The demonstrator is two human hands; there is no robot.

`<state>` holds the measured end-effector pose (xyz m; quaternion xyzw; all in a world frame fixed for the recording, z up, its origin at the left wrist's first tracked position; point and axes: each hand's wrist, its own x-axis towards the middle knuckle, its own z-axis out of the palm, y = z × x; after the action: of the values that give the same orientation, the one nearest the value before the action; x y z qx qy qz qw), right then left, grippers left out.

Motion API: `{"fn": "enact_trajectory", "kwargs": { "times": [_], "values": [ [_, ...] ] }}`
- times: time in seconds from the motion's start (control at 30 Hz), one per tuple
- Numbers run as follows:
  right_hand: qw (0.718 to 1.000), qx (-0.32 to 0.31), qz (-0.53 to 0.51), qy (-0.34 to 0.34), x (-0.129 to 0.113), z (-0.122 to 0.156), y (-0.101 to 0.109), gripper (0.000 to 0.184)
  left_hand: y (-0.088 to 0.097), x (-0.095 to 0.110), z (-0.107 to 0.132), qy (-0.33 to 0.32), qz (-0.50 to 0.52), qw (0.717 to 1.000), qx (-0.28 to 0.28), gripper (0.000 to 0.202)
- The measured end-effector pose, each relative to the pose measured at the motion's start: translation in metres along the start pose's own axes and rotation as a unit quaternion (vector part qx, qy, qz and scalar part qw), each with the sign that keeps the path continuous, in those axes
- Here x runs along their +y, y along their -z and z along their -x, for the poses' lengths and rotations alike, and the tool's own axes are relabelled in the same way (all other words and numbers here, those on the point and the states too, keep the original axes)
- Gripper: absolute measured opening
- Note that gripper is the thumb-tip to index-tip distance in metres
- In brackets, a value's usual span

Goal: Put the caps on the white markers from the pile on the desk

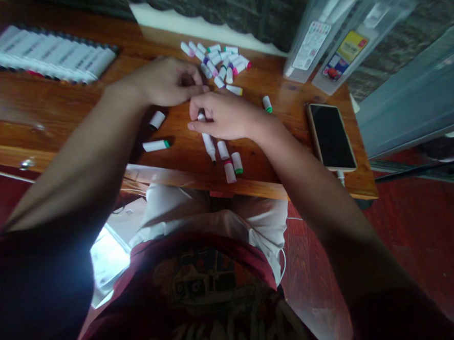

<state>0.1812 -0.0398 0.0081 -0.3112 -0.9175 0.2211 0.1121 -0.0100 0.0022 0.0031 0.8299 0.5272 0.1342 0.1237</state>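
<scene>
My right hand (223, 114) is closed around a white marker (208, 143), its thumb crossing the barrel. The uncapped dark tip points down toward the table's front edge. My left hand (173, 81) is just beyond and to the left, fingers curled and thumb near the right hand's fingertips; what they hold, if anything, is hidden. Behind both hands lies a loose pile of marker caps (220, 62), white with coloured ends. A white cap with a dark end (157, 120) and a green-ended white piece (156, 145) lie below my left hand. Several caps (230, 172) sit right of the marker tip.
A row of white markers (52, 52) lies at the back left of the wooden table (290, 145). Two clear plastic cases (312, 47) stand at the back right. A phone (331, 136) with a cable lies at the right edge. One green-ended cap (267, 104) lies apart.
</scene>
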Motion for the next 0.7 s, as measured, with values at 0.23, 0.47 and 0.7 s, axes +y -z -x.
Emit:
{"fn": "enact_trajectory", "kwargs": {
  "times": [0.23,0.47,0.7],
  "values": [
    [0.997,0.03,-0.066,-0.027,0.006,-0.004,-0.005,0.024,-0.006,-0.002,-0.006,-0.025,0.018,0.999,0.023,0.032],
    [0.993,0.057,-0.099,-0.033,0.011,-0.004,-0.005,0.024,-0.014,-0.012,-0.012,-0.081,0.078,0.992,0.064,0.039],
    [0.992,0.035,-0.112,-0.047,0.012,-0.003,-0.007,0.029,-0.015,-0.015,-0.013,-0.09,0.103,0.988,0.076,0.044]
  ]
}}
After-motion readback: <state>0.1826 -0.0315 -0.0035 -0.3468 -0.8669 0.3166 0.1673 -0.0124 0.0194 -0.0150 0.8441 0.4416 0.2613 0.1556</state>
